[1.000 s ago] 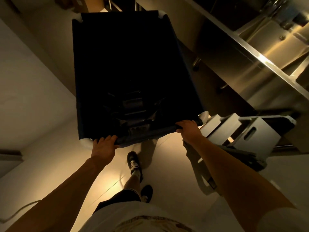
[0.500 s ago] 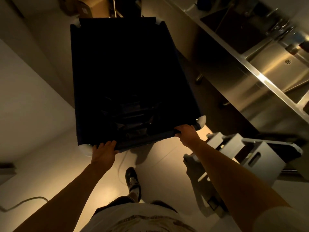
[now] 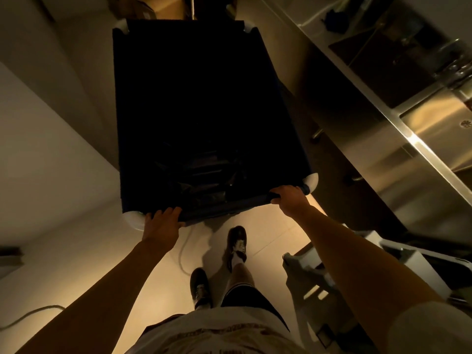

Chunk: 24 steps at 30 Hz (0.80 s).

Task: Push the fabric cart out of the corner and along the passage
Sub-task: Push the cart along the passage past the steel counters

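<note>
- Left hand [image 3: 161, 224], lower centre-left — fingers hooked over near rail of fabric cart [image 3: 204, 111]
- Right hand [image 3: 290, 201], centre-right — wrapped round same rail beside white corner cap [image 3: 311, 182]

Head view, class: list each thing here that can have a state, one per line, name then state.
Fabric cart: upright, contents too dark to identify.
Left hand: gripping the cart's near rail.
Right hand: gripping the same rail.
Steel sink: basin looks empty.
Step stool: standing beside the person.
</note>
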### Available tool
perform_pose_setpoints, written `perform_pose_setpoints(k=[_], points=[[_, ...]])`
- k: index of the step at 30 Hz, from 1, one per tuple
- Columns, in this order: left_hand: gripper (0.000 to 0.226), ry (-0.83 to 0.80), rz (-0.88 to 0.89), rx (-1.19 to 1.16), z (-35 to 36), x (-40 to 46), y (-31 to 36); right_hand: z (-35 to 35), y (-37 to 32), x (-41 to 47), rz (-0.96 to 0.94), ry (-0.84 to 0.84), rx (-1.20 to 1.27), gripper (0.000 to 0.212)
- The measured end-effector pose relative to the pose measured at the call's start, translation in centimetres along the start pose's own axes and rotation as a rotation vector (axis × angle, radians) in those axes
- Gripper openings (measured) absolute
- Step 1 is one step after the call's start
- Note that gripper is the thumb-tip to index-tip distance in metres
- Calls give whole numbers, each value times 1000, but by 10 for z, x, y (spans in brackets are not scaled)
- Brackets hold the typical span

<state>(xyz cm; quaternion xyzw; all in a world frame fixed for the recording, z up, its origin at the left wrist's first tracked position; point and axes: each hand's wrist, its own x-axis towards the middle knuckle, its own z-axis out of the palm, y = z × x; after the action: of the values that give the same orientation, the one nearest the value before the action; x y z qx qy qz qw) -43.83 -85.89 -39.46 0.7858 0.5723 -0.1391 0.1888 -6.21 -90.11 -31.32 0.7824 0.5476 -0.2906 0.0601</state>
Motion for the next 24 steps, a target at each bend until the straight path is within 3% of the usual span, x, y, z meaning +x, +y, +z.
perform_pose_setpoints(k=[13, 24], points=[[45, -73, -137, -24, -51, 78, 6, -62, -12, 102, -174, -56, -98, 38], [41, 87, -299, -93, -72, 120, 38, -91, -10, 175, -305, -82, -82, 37]])
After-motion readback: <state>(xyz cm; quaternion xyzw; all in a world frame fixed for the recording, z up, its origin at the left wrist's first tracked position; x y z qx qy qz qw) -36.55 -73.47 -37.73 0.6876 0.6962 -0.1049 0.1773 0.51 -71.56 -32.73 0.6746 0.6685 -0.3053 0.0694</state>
